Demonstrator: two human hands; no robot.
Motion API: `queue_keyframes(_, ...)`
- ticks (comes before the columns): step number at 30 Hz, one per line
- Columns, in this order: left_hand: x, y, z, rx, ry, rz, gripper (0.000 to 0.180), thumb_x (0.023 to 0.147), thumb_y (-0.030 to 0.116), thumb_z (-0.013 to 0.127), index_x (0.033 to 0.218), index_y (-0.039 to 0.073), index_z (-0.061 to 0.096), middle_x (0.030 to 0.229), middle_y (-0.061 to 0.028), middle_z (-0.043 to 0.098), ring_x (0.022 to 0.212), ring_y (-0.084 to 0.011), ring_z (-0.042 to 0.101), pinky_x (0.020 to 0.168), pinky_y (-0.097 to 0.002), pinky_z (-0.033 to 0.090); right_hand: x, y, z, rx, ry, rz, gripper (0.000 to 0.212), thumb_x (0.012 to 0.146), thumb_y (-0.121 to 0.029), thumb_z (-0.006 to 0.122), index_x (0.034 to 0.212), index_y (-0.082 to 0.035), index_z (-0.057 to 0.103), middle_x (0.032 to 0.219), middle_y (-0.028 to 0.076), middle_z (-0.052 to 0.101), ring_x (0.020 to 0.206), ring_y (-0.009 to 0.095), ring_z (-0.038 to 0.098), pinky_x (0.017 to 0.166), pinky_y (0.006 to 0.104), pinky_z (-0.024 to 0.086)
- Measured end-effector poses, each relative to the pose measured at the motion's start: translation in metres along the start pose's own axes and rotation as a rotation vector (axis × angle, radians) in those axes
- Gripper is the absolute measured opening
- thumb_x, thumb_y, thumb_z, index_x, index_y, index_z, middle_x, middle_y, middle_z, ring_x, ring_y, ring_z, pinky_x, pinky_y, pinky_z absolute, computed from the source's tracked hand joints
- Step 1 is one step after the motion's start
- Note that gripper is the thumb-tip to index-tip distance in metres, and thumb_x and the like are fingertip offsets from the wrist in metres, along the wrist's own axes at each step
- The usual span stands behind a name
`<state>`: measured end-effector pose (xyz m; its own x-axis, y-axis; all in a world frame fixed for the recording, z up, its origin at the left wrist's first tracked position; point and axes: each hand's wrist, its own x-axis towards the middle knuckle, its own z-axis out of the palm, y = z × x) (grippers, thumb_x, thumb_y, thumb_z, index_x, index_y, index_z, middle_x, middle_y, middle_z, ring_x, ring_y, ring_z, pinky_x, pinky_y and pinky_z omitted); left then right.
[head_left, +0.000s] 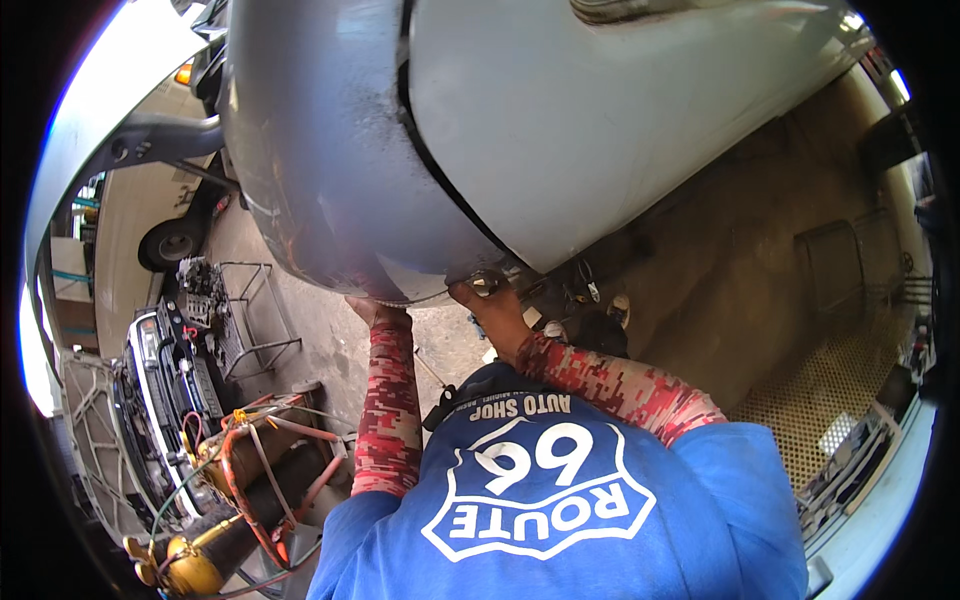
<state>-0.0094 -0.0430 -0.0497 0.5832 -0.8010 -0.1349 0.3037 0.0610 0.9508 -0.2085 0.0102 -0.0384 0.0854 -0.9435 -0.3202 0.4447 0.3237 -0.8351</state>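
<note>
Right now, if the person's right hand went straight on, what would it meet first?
The right hand would probably meet the lower edge of the curved grey panel first; contact and depth there are unclear.

Grey car panel (310,150), curved, dark-speckled edge

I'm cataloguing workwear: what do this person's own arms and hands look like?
The snug arm sleeves have a red, tan and dark pixelated camouflage print, ending near the wrists. The left hand and right hand show no gloves. The shirt sleeves are blue.
</note>
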Motion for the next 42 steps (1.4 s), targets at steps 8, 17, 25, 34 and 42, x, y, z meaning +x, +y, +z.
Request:
queue_keyframes(8, -0.047, 0.038, -0.023, 0.185, -0.111, -0.275, 0.087, 0.088, 0.077, 0.047, 0.155, 0.026, 0.023, 0.163, -0.0093, 0.018, 0.146, -0.0371, 0.024, 0.105, -0.0691, 0.032, 0.0, 0.006, 0.0, 0.096, 0.092, -0.016, 0.063, 0.08, -0.025, 0.085, 0.124, 0.007, 0.053, 0.118, 0.015, 0.068, 0.109, 0.023, 0.064, 0.098, 0.0334, 0.048)
queue_keyframes(17, -0.078, 0.04, -0.007, 0.337, -0.185, -0.161, 0.079, 0.093, 0.031, 0.067, 0.153, 0.023, 0.016, 0.149, -0.0057, 0.031, 0.13, -0.0249, 0.042, 0.095, -0.0517, 0.044, 0.004, -0.002, -0.002, 0.082, 0.04, -0.054, 0.057, 0.081, -0.025, 0.084, 0.122, 0.004, 0.058, 0.116, 0.012, 0.068, 0.105, 0.022, 0.065, 0.095, 0.0335, 0.049)
queue_keyframes(25, -0.079, 0.047, -0.003, 0.377, -0.142, -0.157, 0.072, 0.093, 0.029, 0.069, 0.15, 0.02, 0.024, 0.134, -0.0046, 0.041, 0.106, -0.0172, 0.05, 0.08, -0.0374, 0.047, 0.008, 0.012, -0.057, -0.17, -0.046, 0.521, 0.065, 0.082, -0.039, 0.078, 0.133, -0.004, 0.057, 0.125, 0.014, 0.064, 0.105, 0.026, 0.063, 0.078, 0.0413, 0.052)
queue_keyframes(34, -0.081, 0.045, -0.005, 0.409, -0.123, -0.054, 0.077, 0.089, 0.026, 0.076, 0.15, 0.015, 0.031, 0.139, -0.0084, 0.042, 0.108, -0.0182, 0.052, 0.072, -0.0303, 0.045, 0.019, 0.043, -0.078, -0.494, -0.315, 0.32, 0.053, 0.086, -0.042, 0.071, 0.114, 0.003, 0.071, 0.105, 0.017, 0.072, 0.091, 0.026, 0.068, 0.078, 0.0363, 0.054)
queue_keyframes(42, -0.086, 0.045, -0.002, 0.315, -0.104, -0.039, 0.092, 0.087, 0.022, 0.08, 0.155, 0.007, 0.02, 0.147, -0.0146, 0.036, 0.124, -0.0256, 0.049, 0.088, -0.0324, 0.049, -0.017, -0.002, -0.076, -0.809, -0.153, -0.037, 0.039, 0.086, -0.032, 0.072, 0.101, 0.004, 0.071, 0.095, 0.018, 0.071, 0.081, 0.029, 0.067, 0.076, 0.0379, 0.052)
